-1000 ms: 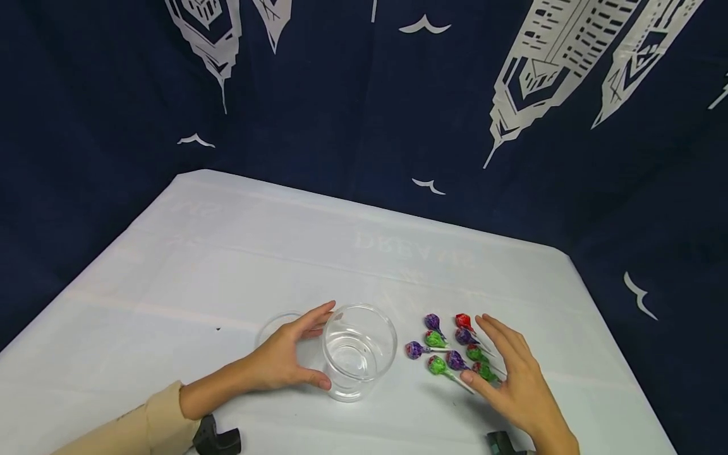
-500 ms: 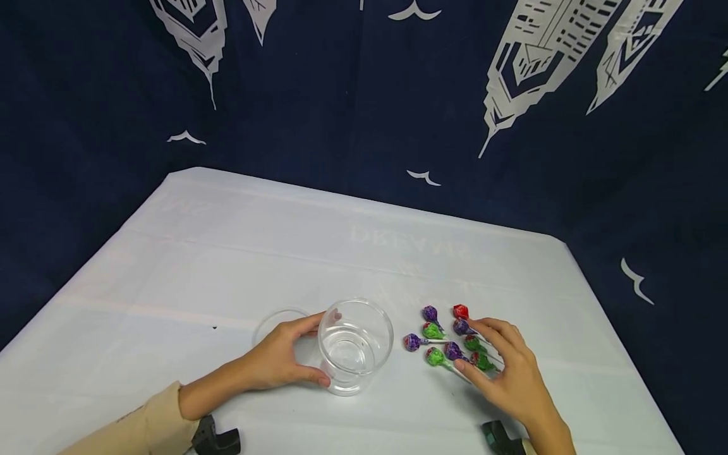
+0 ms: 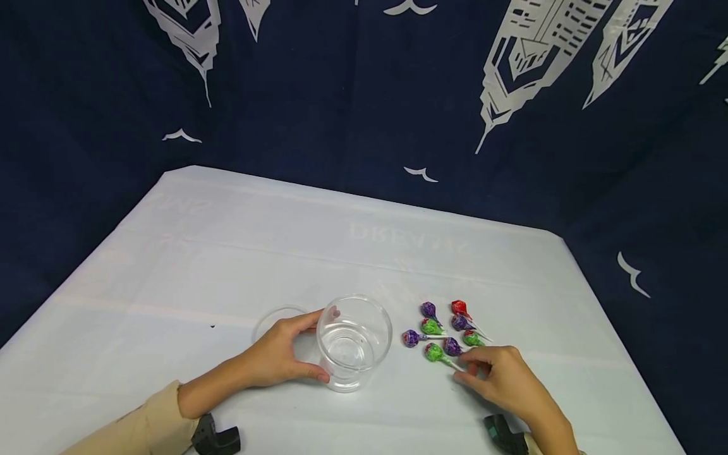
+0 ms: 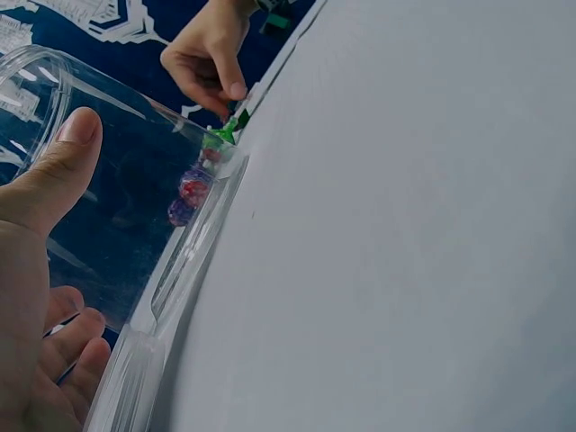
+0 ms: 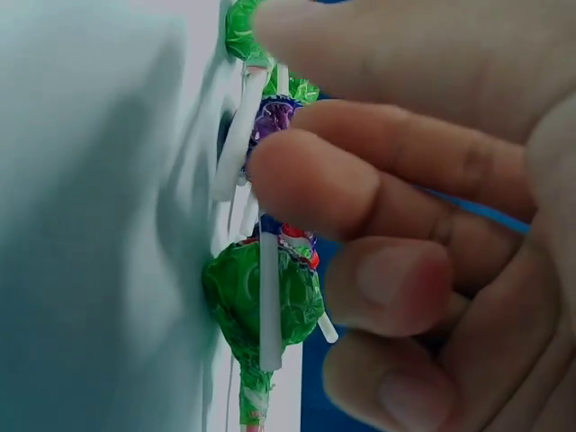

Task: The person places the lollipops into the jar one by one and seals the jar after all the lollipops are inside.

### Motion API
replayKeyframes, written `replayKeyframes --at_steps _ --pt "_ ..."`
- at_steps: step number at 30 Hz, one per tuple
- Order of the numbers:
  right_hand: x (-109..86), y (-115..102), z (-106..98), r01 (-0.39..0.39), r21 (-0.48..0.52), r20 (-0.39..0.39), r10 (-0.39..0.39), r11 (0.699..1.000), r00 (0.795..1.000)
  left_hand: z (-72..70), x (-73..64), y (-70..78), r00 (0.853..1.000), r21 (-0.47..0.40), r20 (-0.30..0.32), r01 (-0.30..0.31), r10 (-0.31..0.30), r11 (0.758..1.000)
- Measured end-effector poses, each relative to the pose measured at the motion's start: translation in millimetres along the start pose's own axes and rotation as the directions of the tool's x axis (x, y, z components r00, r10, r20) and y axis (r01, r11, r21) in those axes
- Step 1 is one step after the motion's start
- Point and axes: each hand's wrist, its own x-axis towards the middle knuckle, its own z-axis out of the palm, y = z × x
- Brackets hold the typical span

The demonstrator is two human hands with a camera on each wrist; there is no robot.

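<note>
My left hand (image 3: pixel 279 354) holds a clear, see-through jar (image 3: pixel 355 335) from its left side, thumb in front and fingers behind. Inside the upright jar I see nothing. In the left wrist view the thumb lies along the jar wall (image 4: pixel 117 189). To the right of it lie several wrapped lollipops, among them a purple one (image 3: pixel 452 346), a green one (image 3: pixel 434 352) and a red one (image 3: pixel 459 308). Over their near right side is my right hand (image 3: pixel 506 382), thumb and forefinger apart. In the right wrist view its bent fingers hover by a green lollipop (image 5: pixel 265 297); no clear grip shows.
A clear round lid (image 3: pixel 267 319) lies on the white-covered table (image 3: pixel 227 272), partly behind my left hand. A dark blue cloth (image 3: pixel 318 95) with white building prints hangs beyond the far edge. A small dark speck (image 3: pixel 213 327) lies further left.
My right hand has lowered toward the near lollipops, its fingers and thumb drawing closer together. The left hand stays at the jar; its fingers have come in against it. The view has shifted slightly.
</note>
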Motion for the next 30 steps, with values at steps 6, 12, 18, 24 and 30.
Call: replayKeyframes --at_steps 6,12,18,24,30 --pt "1.4 0.7 2.4 -0.04 -0.011 0.042 0.04 0.999 0.998 -1.2 -0.4 -0.2 1.0 0.0 0.0 -0.009 0.009 1.0" --pt "1.2 1.4 4.5 -0.027 -0.038 0.043 0.029 0.999 0.999 -1.4 -0.5 1.1 1.0 0.002 0.0 -0.005 0.005 1.0" --pt "0.7 2.7 5.5 0.005 -0.064 0.036 -0.003 0.998 0.999 -1.2 -0.2 2.4 1.0 -0.012 0.001 0.006 -0.006 1.0" --pt "-0.4 0.3 5.3 -0.019 -0.06 0.001 0.019 0.998 1.0 -0.9 -0.2 2.0 1.0 -0.017 0.0 0.003 -0.003 1.0" --pt "-1.4 -2.0 4.8 -0.04 -0.063 -0.048 0.037 0.997 0.998 -0.3 -0.9 1.5 1.0 -0.007 0.001 0.003 -0.003 1.0"
